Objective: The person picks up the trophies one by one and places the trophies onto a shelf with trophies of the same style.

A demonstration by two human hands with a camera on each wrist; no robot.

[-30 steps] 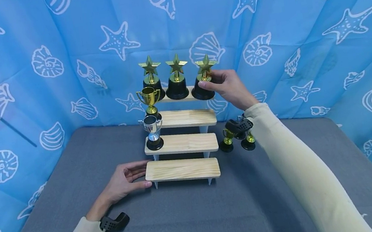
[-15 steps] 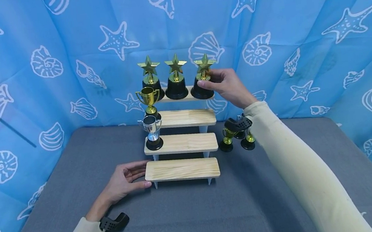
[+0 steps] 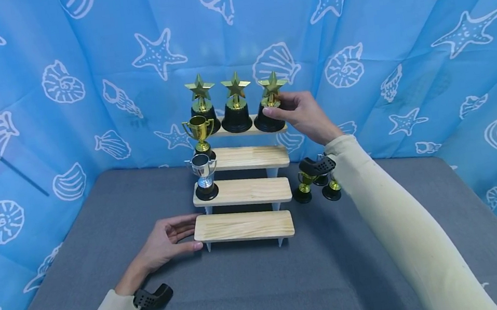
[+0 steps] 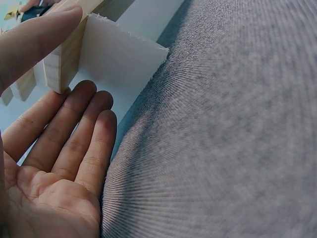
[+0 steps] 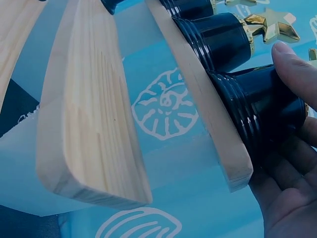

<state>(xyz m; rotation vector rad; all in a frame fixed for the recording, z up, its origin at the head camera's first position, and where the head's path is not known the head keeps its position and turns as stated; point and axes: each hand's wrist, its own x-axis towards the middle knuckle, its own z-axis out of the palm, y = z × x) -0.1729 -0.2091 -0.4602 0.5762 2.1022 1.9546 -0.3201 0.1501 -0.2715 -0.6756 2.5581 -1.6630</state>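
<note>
In the head view, my right hand (image 3: pixel 302 114) grips a gold star trophy (image 3: pixel 269 116) with a black base at the right end of the top shelf (image 3: pixel 247 130). The right wrist view shows the thumb and fingers around the black base (image 5: pixel 277 106), which stands on the plank. Two matching star trophies (image 3: pixel 237 117) are lined up to its left. My left hand (image 3: pixel 161 245) is at the left end of the lowest shelf (image 3: pixel 244 227) of the wooden stepped stand, thumb by its front edge. In the left wrist view its fingers (image 4: pixel 74 144) lie extended beside the plank end.
A gold cup trophy (image 3: pixel 200 130) stands at the left of the second shelf, and a silver cup trophy (image 3: pixel 204 176) below it. Several small cup trophies (image 3: pixel 303 189) stand on the grey cloth right of the stand, partly behind the right sleeve. A blue curtain (image 3: pixel 233 36) hangs behind.
The right hand has shifted the held star trophy very slightly left along the top shelf. The left hand stays in place at the lowest shelf.
</note>
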